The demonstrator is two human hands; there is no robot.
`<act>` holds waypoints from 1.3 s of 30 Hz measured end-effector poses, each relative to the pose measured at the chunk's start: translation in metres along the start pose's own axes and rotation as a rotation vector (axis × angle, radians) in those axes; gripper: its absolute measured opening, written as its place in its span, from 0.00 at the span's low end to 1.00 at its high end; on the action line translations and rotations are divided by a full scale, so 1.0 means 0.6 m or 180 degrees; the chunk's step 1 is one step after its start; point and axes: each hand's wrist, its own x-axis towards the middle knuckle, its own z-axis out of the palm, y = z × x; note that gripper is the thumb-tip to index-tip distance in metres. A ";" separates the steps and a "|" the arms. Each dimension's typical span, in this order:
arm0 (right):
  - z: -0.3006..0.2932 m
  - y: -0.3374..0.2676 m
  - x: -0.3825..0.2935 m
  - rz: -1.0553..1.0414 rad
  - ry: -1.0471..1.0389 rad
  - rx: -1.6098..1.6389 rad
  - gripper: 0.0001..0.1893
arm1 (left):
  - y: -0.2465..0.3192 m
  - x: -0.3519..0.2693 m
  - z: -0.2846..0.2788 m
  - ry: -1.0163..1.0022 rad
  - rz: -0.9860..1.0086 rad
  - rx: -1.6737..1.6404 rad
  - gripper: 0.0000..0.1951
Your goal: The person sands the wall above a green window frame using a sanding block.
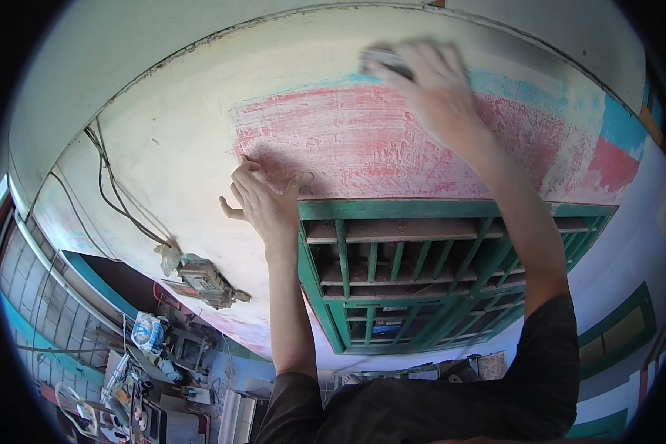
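Note:
My right hand is raised high against the wall and blurred. It grips a small dark and grey hand tool, too blurred to tell its exact kind, near the upper edge of a blue painted band. Below that band, a scuffed patch of red and pink paint spans the plaster wall. My left hand rests its fingertips on the wall at the lower left of the red patch, fingers spread and holding nothing. Just below the patch lies the green frame of a barred window.
Black cables run down the wall to a dusty electricity meter. Green bars cover the window beneath my arms. Tools and clutter lie at lower left, near a plastic sack. A ceiling edge runs above.

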 end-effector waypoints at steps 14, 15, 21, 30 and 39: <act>0.110 -0.169 0.181 -0.0551 0.0360 0.0045 0.07 | 0.007 -0.010 0.011 0.0086 0.0001 -0.0229 0.42; 0.121 -0.192 0.204 -0.0616 0.0273 -0.0074 0.06 | 0.010 -0.011 0.013 0.0008 -0.0068 -0.0276 0.42; 0.119 -0.217 0.224 -0.0580 0.0397 0.0167 0.05 | 0.010 -0.005 0.003 -0.0041 -0.0096 -0.0035 0.41; -0.007 -0.001 -0.037 -0.0013 0.0043 0.0124 0.24 | 0.013 0.000 0.007 0.0064 0.0054 0.0117 0.43; 0.068 -0.107 0.109 -0.0565 0.0341 -0.0101 0.14 | 0.022 0.002 -0.009 -0.0026 0.0089 0.0296 0.39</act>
